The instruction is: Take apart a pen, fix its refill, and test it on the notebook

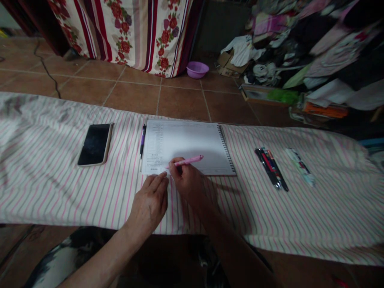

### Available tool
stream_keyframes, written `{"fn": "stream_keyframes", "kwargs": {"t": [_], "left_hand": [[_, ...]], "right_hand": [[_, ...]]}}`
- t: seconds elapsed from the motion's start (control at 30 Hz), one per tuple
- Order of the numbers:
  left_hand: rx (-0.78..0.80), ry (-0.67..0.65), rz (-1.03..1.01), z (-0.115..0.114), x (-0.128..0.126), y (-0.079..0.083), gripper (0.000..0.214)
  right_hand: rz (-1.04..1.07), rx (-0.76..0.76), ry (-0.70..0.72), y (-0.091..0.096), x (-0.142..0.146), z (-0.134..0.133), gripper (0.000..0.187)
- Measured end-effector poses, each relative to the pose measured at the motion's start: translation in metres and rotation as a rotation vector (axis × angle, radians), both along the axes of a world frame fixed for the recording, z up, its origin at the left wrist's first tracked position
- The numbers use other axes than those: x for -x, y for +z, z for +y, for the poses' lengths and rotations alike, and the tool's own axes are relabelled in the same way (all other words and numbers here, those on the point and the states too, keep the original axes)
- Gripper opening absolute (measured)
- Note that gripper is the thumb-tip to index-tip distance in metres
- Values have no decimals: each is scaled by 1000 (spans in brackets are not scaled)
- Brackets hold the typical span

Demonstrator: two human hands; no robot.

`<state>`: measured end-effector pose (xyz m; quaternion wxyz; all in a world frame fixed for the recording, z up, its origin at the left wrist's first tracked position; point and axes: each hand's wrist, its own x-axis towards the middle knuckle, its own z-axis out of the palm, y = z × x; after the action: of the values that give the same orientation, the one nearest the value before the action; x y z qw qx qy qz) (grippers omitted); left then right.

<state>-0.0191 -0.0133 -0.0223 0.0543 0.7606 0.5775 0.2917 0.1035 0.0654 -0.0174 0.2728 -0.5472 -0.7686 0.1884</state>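
Bare forearms [120,244] angle inward over striped cloth [300,216]. The left hand [151,200] lies palm-down, fingers [156,182] close together at the near edge of the spiral notebook [192,140]; the right hand [187,181] pinches a pink pen [192,160] over its near left part, tip perhaps touching paper.

Illegible print [154,163] on the notebook [192,138]

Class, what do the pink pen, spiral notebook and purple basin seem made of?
Pink pen: probably plastic, smooth pink barrel. Spiral notebook: matte paper, bearing print; its dark coil could be metal or plastic. Purple basin: likely smooth plastic, one even colour.
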Motion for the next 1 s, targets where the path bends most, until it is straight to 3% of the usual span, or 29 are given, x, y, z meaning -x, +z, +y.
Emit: {"fn": "stream_keyframes", "kwargs": {"t": [0.53,0.77,1.0], "left_hand": [[-11,-5,12,1,0,2,27],[-11,-7,17,0,0,2,27],[-11,-1,24,1,-1,4,25]], "right_hand": [[14,6,-53,-4,-1,0,25],[45,38,-12,-2,-2,0,23],[99,-35,6,-9,-3,2,24]]}}
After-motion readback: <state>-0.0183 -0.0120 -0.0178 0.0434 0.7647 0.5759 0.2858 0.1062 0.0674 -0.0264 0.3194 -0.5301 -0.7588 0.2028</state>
